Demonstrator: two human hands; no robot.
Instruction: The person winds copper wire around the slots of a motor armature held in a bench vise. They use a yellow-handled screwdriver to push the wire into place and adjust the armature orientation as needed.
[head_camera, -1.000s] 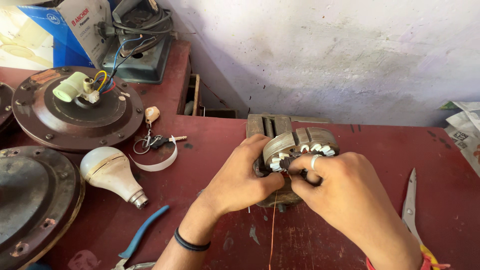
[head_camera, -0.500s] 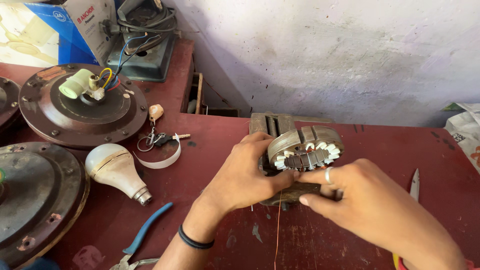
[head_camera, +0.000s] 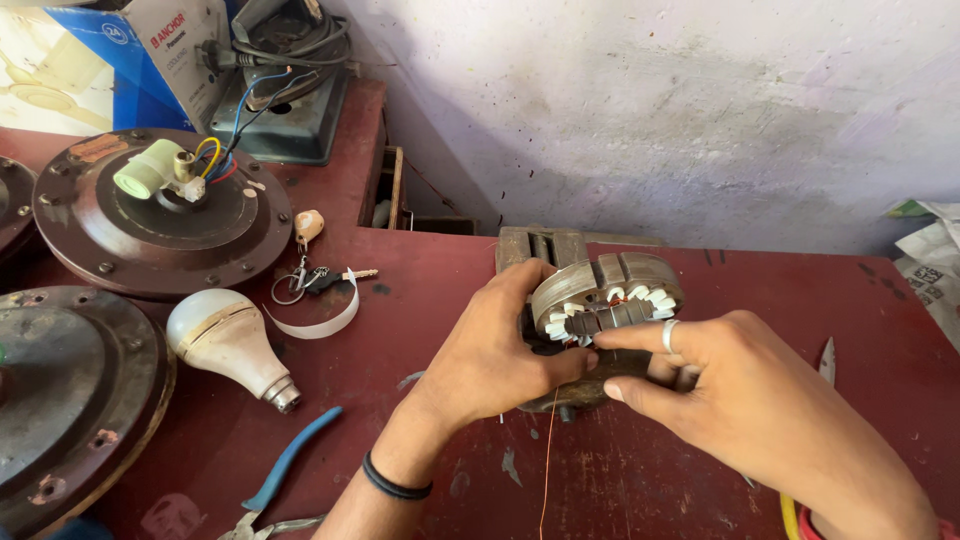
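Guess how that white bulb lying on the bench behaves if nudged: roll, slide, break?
The bulb lies on its side, round dome and narrower base, so it would probably roll in a curve rather than slide. It looks light for its size. The dome may crack if it hits the fan motor nearby.

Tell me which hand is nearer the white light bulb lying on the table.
Left. The left hand grips the ring-shaped motor stator just to the right of the light bulb. The right hand is farther right, beyond the stator, fingers at its slots.
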